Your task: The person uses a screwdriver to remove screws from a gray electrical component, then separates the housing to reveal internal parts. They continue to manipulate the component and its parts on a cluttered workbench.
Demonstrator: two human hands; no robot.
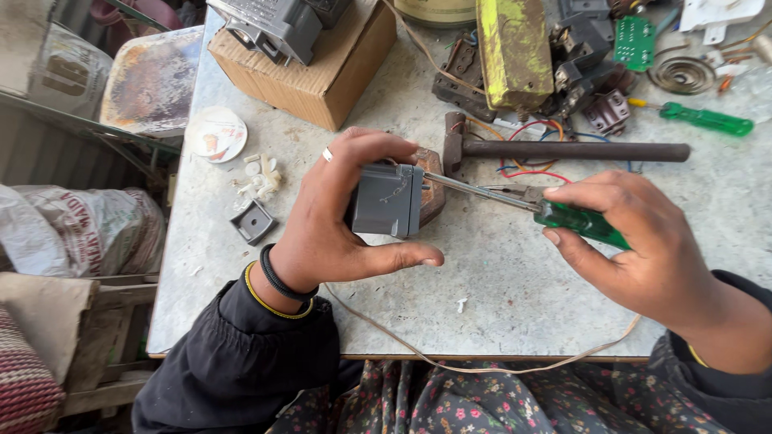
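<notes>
- Two bare hands at work over a grey table [515, 289], dark sleeves at both wrists.
- Left hand [338, 217] curled around a small grey plastic box [388, 199], fingers [378, 145] over the top edge and thumb underneath, closed firmly on it; ring on one finger, black and yellow bands at the wrist.
- Grey box held just above the table near its middle, with a brown block [433, 186] touching its far side.
- Right hand [643, 249] wrapped around the green handle of a screwdriver [579, 223], fingers closed on it; metal shaft pointing left, tip meeting the right side of the grey box.
- Just behind the hands: a hammer [563, 149] lying flat, head to the left, over red and blue wires [531, 153].
- Farther back: a cardboard box [322, 68] with a grey device on top, a yellow-painted metal block [515, 48], a green circuit board [635, 40] and a second green screwdriver [704, 119].
- To the left of the left hand: a small grey square part [254, 222], white plastic bits [261, 178] and a round white lid [215, 133].
- Along the near edge of the table: a thin pale cord [482, 368] looping past a flowered cloth.
</notes>
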